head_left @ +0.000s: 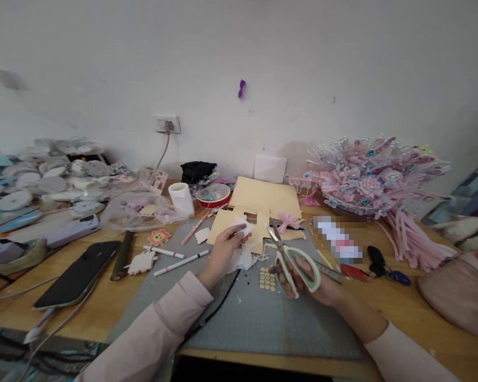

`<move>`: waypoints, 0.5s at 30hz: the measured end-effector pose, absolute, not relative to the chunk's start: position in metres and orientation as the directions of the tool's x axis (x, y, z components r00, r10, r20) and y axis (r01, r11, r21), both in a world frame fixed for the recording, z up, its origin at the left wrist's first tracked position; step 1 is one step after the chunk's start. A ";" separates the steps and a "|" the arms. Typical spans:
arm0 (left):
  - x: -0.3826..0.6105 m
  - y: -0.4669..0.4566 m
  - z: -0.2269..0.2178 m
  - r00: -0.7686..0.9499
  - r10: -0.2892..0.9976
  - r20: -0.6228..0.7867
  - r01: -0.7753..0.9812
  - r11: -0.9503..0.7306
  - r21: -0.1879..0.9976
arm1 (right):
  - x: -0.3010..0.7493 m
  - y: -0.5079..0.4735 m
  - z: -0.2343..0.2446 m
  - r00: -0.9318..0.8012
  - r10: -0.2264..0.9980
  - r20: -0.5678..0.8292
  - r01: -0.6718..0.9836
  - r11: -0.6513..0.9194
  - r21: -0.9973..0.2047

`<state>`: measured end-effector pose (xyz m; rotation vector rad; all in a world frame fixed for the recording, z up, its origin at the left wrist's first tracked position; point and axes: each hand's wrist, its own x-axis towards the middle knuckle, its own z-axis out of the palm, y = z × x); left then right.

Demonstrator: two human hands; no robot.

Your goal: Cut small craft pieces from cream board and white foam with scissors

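Note:
My left hand (225,248) pinches a small white piece (245,228), which looks like paper, above the grey cutting mat (302,329). In my right hand (302,273) are scissors (281,246) with white and green handles, their blades parted and pointing up and to the left. The blade tips are just right of the white piece, apart from it. Beneath my left hand lies a crumpled white scrap (242,259). Several small round cream discs (267,279) lie on the mat between my hands. Behind them are cut sheets of yellow card (269,196).
A pink bow (288,220) lies behind the scissors. Markers (181,263), a black phone (77,273) and a lion-face cutout (159,237) lie left. A pink beaded headdress (366,180), keys (376,260) and a pink bag (458,294) are right. A white roll (181,200) stands behind.

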<state>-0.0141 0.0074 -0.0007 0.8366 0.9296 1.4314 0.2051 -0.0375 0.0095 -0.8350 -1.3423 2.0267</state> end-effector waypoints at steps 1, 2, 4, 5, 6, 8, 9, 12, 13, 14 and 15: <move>-0.014 0.008 -0.001 -0.071 0.997 -0.018 -0.429 -0.014 0.903 | 0.205 -0.037 0.007 -0.651 0.735 -0.189 -0.117 -0.344 -0.932; -0.015 0.008 -0.002 -0.080 0.997 -0.011 -0.422 -0.023 0.906 | 0.205 -0.036 0.004 -0.656 0.730 -0.190 -0.114 -0.345 -0.932; -0.016 0.008 -0.002 -0.101 0.995 0.001 -0.391 -0.040 0.920 | 0.206 -0.034 -0.002 -0.675 0.711 -0.194 -0.095 -0.345 -0.934; -0.016 0.008 -0.003 -0.112 0.994 0.007 -0.373 -0.049 0.926 | 0.206 -0.033 -0.004 -0.686 0.701 -0.195 -0.085 -0.343 -0.936; -0.016 0.008 -0.003 -0.121 0.993 0.014 -0.359 -0.057 0.932 | 0.207 -0.032 -0.006 -0.698 0.689 -0.196 -0.076 -0.343 -0.936; -0.017 0.008 -0.003 -0.126 0.992 0.025 -0.339 -0.067 0.939 | 0.208 -0.030 -0.010 -0.718 0.666 -0.204 -0.058 -0.349 -0.935; -0.017 0.008 -0.002 -0.128 0.991 0.030 -0.333 -0.072 0.940 | 0.209 -0.029 -0.011 -0.725 0.657 -0.209 -0.050 -0.352 -0.935; -0.017 0.008 -0.001 -0.125 0.991 0.046 -0.336 -0.085 0.938 | 0.209 -0.029 -0.012 -0.740 0.636 -0.218 -0.027 -0.352 -0.935; -0.017 0.008 -0.001 -0.119 0.992 0.051 -0.345 -0.089 0.934 | 0.209 -0.029 -0.011 -0.741 0.634 -0.220 -0.018 -0.347 -0.938; -0.017 0.008 -0.001 -0.112 0.992 0.055 -0.356 -0.092 0.930 | 0.209 -0.029 -0.011 -0.742 0.632 -0.223 -0.009 -0.342 -0.940; -0.017 0.007 0.000 -0.104 0.993 0.058 -0.370 -0.092 0.925 | 0.209 -0.029 -0.011 -0.743 0.631 -0.224 0.000 -0.335 -0.942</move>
